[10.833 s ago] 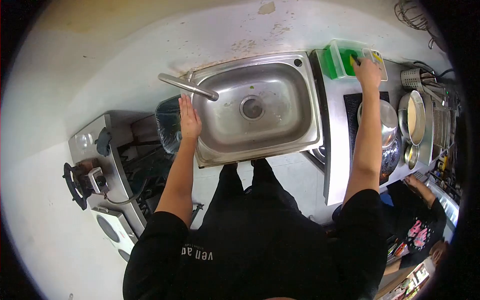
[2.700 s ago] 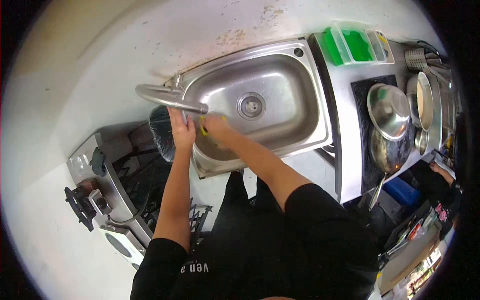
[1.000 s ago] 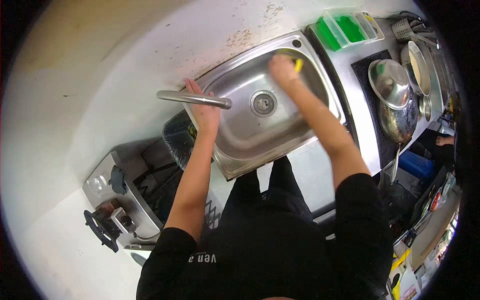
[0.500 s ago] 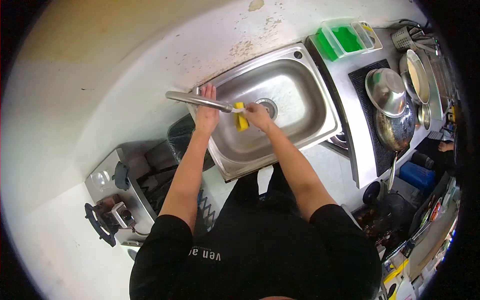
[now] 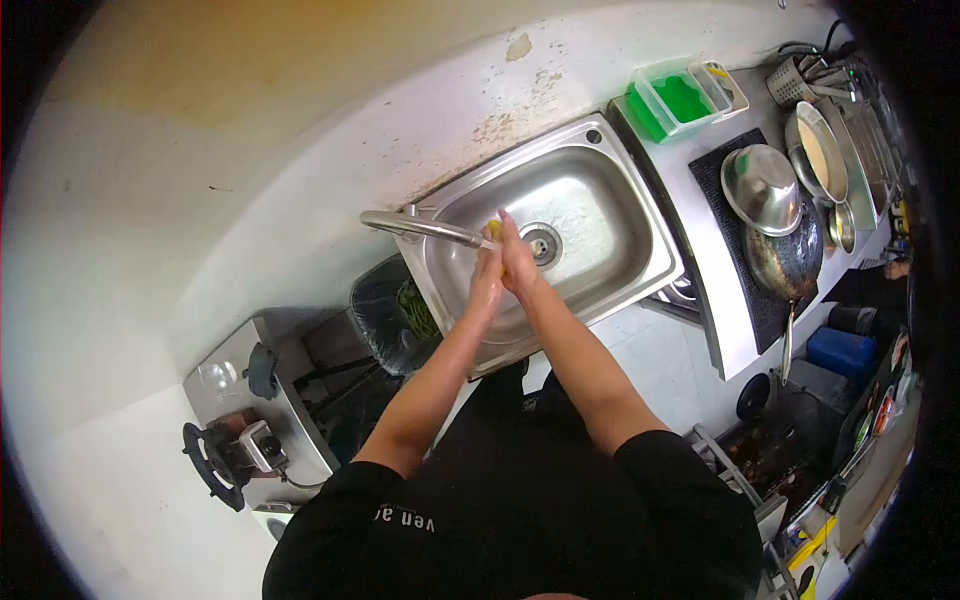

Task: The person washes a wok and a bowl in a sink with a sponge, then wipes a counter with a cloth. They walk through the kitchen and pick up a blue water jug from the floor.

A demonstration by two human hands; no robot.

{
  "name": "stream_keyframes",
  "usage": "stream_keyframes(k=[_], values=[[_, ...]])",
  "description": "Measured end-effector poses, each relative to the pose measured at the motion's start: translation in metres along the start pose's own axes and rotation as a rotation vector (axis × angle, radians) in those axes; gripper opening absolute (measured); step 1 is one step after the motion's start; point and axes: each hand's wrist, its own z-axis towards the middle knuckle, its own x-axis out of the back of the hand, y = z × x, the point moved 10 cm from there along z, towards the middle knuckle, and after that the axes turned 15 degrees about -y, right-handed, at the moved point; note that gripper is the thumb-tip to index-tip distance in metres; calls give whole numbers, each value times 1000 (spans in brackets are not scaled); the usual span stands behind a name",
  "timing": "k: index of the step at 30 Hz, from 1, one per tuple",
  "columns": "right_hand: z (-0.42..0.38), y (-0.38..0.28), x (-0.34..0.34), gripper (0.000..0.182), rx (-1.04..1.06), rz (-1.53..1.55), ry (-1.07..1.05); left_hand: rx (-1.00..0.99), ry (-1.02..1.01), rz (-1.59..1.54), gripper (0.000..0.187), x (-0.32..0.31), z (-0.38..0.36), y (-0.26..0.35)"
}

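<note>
Under the curved tap (image 5: 430, 228), both my hands are together over the steel sink (image 5: 615, 225). A yellow sponge (image 5: 495, 228) is pressed between them, mostly hidden by fingers and palms. My left hand (image 5: 486, 278) closes on it from the left, and my right hand (image 5: 518, 260) from the right. Water from the spout runs onto the hands and the sponge. Just right of them lies the drain (image 5: 541, 245), with small pale bits in it.
Right of the sink, a counter bears a green-filled plastic tub (image 5: 685, 103), an upturned steel bowl (image 5: 763, 188) and a dark pan (image 5: 783, 262). A black-lined bin (image 5: 385, 320) with green scraps stands at the left. A gas burner (image 5: 215, 465) is further left.
My left hand has left the tap's base and joined my right hand at the sponge. The sponge is now squeezed between both hands under the water. The view has shifted slightly.
</note>
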Motion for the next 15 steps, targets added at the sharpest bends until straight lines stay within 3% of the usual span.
stream_keyframes(k=[2, 4, 5, 6, 7, 10, 12, 13, 15], values=[[3, 11, 3, 56, -50, 97, 22, 18, -62, -58, 56, 1, -21, 3], [0, 8, -1, 52, -94, 192, 41, -11, -216, 344, 70, 8, -40, 20], [-11, 0, -15, 49, -217, 241, -11, -14, -228, 348, 70, 18, -50, 22], [-20, -3, -29, 47, -339, 288, -64, -18, -63, 762, 70, 40, -59, 34], [-23, -7, -33, 47, -330, 291, -61, -24, 118, 1170, 70, 55, -68, 49], [-22, -20, -43, 43, -167, 229, -91, 20, 83, 1264, 79, 78, -62, 17], [-14, -22, -50, 40, -116, -65, -206, 53, 28, 1349, 81, 75, -58, 18], [-11, -16, -48, 40, -117, -63, -204, 95, -34, 1430, 82, 70, -57, 13], [-7, -17, -38, 28, -108, -436, -88, 124, -55, 1450, 82, 64, -53, 16]])
